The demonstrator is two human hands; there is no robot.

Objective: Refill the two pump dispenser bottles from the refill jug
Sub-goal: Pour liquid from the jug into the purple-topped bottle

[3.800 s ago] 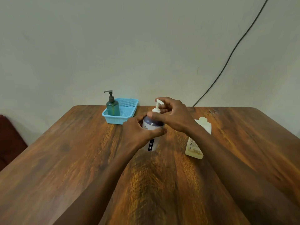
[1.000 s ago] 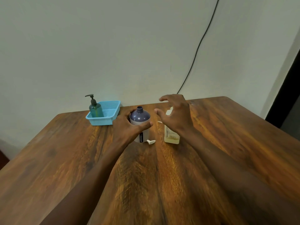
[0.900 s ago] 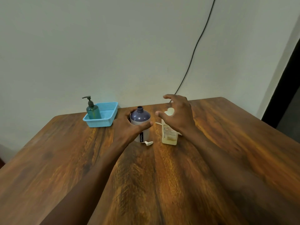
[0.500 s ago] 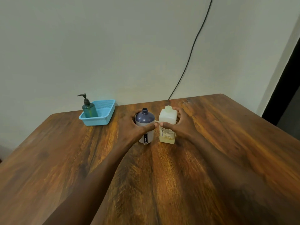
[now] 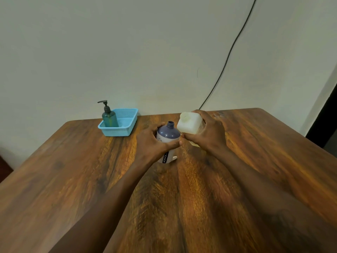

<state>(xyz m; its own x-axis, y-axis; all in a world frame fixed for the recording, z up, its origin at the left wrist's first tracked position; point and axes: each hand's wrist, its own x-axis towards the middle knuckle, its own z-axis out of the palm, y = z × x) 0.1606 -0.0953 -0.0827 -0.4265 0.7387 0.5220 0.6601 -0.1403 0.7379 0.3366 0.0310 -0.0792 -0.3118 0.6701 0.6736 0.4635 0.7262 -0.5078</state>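
A purple-topped white bottle (image 5: 168, 132) stands upright on the wooden table (image 5: 73, 179), its neck open with no pump in it. My left hand (image 5: 152, 142) grips its body. My right hand (image 5: 207, 133) grips the pale, translucent refill jug (image 5: 189, 123), which is lifted off the table and tilted left, its capped top close beside the bottle's neck. A bit of the white pump (image 5: 174, 157) shows on the table behind the bottle. A teal pump bottle (image 5: 109, 117), pump fitted, stands in a blue basket (image 5: 125, 125) at the far left.
A black cable (image 5: 231, 50) runs down the wall behind the table. The table's far edge meets the wall; its right edge lies near a dark doorway (image 5: 326, 121).
My right hand took hold of the jug, lifted it and tilted it towards the open purple bottle. Earlier the pump was taken off that bottle and laid on the table.
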